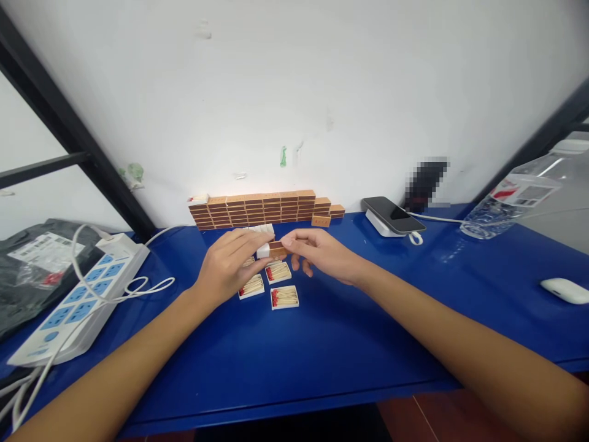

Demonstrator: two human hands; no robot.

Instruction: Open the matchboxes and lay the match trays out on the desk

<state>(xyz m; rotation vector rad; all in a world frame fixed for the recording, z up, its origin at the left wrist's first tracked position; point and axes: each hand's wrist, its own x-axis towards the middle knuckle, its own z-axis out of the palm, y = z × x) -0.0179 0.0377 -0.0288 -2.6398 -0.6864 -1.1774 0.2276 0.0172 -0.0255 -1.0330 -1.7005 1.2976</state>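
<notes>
Between my two hands is a matchbox, its brown sleeve (277, 248) partly slid over a white inner tray (263, 251). My left hand (225, 263) pinches the tray end, fingers closed. From the other side, my right hand (319, 253) grips the sleeve between thumb and fingers. Below them lie open trays of red-tipped matches; the nearest match tray (284, 298) sits in front, another match tray (278, 271) just behind it, and a third match tray (251, 286) to the left. My left hand partly covers more trays.
Stacked matchboxes (257, 210) line the wall, with a single matchbox (321, 220) in front at their right end. A phone (394, 214) rests on a white stand. A power strip (83, 301) with cables lies left; a water bottle (510, 196) and white mouse (565, 290) are right.
</notes>
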